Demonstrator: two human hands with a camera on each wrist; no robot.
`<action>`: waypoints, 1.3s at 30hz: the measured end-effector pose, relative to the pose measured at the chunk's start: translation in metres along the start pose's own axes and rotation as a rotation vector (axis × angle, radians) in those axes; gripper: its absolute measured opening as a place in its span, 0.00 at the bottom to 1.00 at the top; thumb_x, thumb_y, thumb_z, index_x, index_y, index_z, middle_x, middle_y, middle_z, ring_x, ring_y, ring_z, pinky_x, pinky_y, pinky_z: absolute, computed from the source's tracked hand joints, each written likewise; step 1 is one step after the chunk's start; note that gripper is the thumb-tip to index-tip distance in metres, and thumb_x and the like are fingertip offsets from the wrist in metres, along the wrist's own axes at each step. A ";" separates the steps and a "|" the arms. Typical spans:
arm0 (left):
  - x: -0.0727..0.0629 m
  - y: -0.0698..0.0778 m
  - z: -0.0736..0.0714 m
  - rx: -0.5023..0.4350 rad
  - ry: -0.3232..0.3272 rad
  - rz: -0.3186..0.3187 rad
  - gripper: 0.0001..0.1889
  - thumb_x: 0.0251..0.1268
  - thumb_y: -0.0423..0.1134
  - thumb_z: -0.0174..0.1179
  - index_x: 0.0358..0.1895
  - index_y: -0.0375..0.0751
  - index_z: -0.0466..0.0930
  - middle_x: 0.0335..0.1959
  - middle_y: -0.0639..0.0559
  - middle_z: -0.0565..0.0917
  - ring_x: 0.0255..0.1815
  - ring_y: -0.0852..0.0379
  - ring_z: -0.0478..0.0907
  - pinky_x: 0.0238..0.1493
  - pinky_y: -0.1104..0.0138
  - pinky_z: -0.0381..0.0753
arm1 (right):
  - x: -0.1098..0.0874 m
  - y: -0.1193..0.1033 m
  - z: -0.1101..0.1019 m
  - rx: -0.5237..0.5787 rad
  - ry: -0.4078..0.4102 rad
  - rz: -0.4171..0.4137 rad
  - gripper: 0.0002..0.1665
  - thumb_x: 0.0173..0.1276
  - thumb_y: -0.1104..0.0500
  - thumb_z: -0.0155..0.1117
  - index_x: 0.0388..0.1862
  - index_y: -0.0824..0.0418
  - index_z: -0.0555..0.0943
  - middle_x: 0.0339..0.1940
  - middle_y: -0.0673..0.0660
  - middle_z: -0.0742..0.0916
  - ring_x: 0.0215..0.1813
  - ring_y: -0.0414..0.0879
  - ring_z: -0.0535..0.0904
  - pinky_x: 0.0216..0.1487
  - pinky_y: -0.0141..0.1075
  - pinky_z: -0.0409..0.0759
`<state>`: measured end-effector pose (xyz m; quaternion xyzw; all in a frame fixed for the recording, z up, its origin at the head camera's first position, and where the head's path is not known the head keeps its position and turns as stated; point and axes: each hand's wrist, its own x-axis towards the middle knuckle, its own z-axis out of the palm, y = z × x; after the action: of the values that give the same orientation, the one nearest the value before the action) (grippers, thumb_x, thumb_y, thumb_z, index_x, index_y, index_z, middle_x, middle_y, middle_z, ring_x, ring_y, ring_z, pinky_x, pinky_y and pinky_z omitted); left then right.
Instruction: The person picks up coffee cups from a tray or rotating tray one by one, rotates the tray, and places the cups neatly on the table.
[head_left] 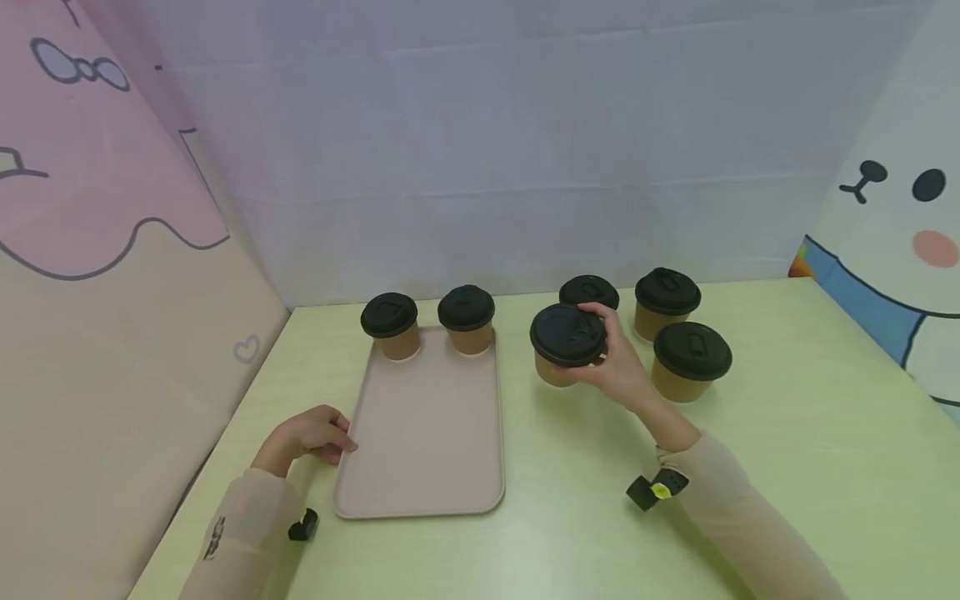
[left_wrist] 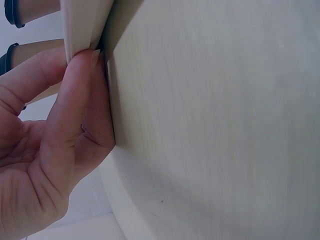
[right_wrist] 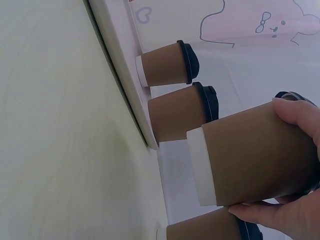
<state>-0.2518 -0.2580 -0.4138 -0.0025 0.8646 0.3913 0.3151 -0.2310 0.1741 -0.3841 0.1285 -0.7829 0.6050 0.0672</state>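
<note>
My right hand (head_left: 621,371) grips a brown paper coffee cup with a black lid (head_left: 564,335), fingers and thumb around its upper part. In the right wrist view this cup (right_wrist: 260,152) is held clear of the table, its white base showing. To its left lies a pale pink rectangular tray (head_left: 423,442). At the left edge of the tray, my left hand (head_left: 311,432) pinches the rim, as the left wrist view shows from close up. Two similar lidded cups, one at the far left corner (head_left: 400,342) and one at the far right corner (head_left: 471,337), stand upright on the tray.
Three more lidded cups stand on the right side of the light yellow-green table (head_left: 570,517): one behind the held cup (head_left: 588,290), another farther right (head_left: 660,321), and a nearer one (head_left: 678,383). A white sheet (head_left: 480,150) hangs behind the table, with cartoon-printed panels at both sides.
</note>
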 end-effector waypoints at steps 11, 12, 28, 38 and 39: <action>-0.002 0.003 0.001 -0.003 0.005 0.002 0.09 0.52 0.27 0.60 0.33 0.31 0.69 0.26 0.50 0.74 0.21 0.63 0.75 0.28 0.70 0.80 | -0.003 0.006 -0.019 -0.049 0.028 0.043 0.53 0.47 0.70 0.72 0.67 0.58 0.51 0.65 0.63 0.65 0.64 0.56 0.65 0.48 0.24 0.71; -0.002 0.003 0.001 -0.003 0.003 0.004 0.09 0.52 0.27 0.60 0.33 0.31 0.69 0.26 0.51 0.74 0.21 0.63 0.75 0.28 0.70 0.80 | -0.003 0.007 -0.020 -0.055 0.027 0.044 0.53 0.47 0.70 0.72 0.67 0.58 0.51 0.65 0.63 0.65 0.64 0.56 0.65 0.48 0.24 0.71; 0.000 -0.004 0.001 -0.010 0.011 -0.008 0.09 0.52 0.27 0.60 0.34 0.32 0.69 0.26 0.51 0.74 0.22 0.63 0.74 0.28 0.71 0.79 | -0.003 0.026 -0.021 -0.166 0.033 0.074 0.53 0.42 0.66 0.76 0.64 0.63 0.56 0.65 0.68 0.65 0.66 0.63 0.62 0.66 0.58 0.57; 0.002 -0.002 0.001 -0.006 0.004 -0.008 0.09 0.52 0.27 0.60 0.34 0.32 0.69 0.26 0.51 0.73 0.21 0.63 0.74 0.27 0.72 0.79 | -0.002 0.030 -0.022 -0.204 0.039 0.051 0.53 0.41 0.66 0.77 0.63 0.63 0.56 0.61 0.70 0.69 0.63 0.63 0.65 0.65 0.57 0.58; 0.002 -0.002 0.000 -0.002 0.002 -0.007 0.09 0.52 0.27 0.60 0.34 0.32 0.69 0.26 0.51 0.73 0.21 0.63 0.74 0.27 0.71 0.79 | -0.002 0.030 -0.023 -0.199 0.035 0.045 0.53 0.41 0.66 0.77 0.63 0.63 0.56 0.60 0.70 0.69 0.63 0.63 0.65 0.65 0.57 0.58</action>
<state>-0.2531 -0.2586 -0.4164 -0.0062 0.8645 0.3913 0.3156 -0.2387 0.2031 -0.4068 0.0928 -0.8407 0.5276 0.0795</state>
